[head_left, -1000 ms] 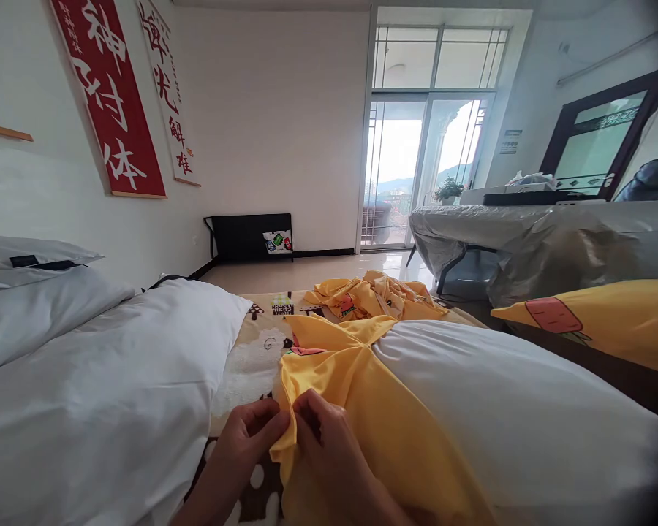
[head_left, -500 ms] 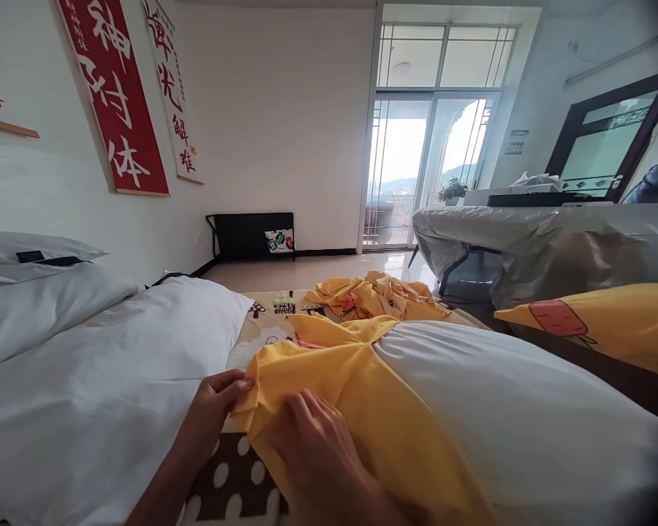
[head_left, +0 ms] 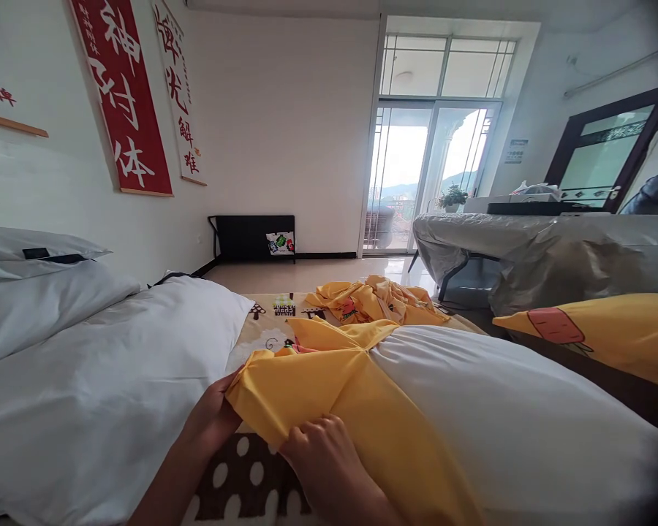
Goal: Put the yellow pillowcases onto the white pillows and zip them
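A yellow pillowcase [head_left: 301, 376] is partly drawn over one end of a white pillow [head_left: 504, 409], which lies to the right. At the pillowcase's left corner, my left hand [head_left: 219, 409] is closed on the fabric, its fingertips partly hidden behind the cloth. My right hand [head_left: 323, 453] grips the near edge of the same pillowcase with curled fingers. Between both hands the fabric is stretched fairly flat. A fold with a bit of printed pattern shows behind it.
White pillows [head_left: 159, 351] lie piled on the left. Crumpled yellow cloth [head_left: 384, 296] sits beyond on the patterned mat [head_left: 252, 475]. A yellow pillow with a carrot print [head_left: 614, 329] rests at right. A plastic-covered table [head_left: 471, 226] stands behind, near the glass door [head_left: 400, 175].
My right hand has moved down from on top of the cloth and now grips its near edge. My left hand has shifted slightly left, pulling the corner tauter. The view tilts up slightly.
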Motion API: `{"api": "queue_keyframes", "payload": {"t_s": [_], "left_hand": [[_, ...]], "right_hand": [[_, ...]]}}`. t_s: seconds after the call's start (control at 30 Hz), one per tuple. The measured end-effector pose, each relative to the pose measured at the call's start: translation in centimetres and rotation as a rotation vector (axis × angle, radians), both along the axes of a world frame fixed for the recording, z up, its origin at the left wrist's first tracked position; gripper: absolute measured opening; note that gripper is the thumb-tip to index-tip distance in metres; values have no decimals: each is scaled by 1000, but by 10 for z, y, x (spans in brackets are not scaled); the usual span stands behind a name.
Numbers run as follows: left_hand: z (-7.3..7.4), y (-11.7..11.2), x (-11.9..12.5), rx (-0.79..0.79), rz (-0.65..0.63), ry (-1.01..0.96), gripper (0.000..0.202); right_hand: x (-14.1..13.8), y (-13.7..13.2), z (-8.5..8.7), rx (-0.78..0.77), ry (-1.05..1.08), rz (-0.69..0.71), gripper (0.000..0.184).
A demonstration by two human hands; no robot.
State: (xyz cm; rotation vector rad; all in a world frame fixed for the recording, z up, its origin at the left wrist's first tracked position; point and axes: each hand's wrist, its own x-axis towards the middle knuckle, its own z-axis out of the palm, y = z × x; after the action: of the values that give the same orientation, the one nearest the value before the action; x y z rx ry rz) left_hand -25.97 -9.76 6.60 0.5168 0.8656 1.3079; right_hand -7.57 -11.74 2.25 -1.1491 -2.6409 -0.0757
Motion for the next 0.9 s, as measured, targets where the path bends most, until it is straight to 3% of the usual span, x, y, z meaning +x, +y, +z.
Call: {"api": "queue_keyframes", "payload": {"t_s": [0.07,0.23,0.3,0.4,0.5,0.67,0.9], "left_hand": [[4,-6,0,6,-46,46,33],[22,-34,0,177,-317,330,33],[25,-45,0,210,-374,491,33],[22,-55,8,271,-405,685,36],[14,-57,24,308,-350,752,39],[-1,-50,43,341,-82,783,38],[-2,-44,29,243,-57,759,39]], "right_hand": [[6,-4,4,-36,-60,41,11],[27,-6,31,-276,-49,-12,8],[33,-5,43,-382,137,8,11],[30,-3,50,-533,563,38,31],[17,1,42,-726,871,99,35],[3,7,30,-1042,1106,235,47],[-1,5,27,-1095,1167,218,39]]}}
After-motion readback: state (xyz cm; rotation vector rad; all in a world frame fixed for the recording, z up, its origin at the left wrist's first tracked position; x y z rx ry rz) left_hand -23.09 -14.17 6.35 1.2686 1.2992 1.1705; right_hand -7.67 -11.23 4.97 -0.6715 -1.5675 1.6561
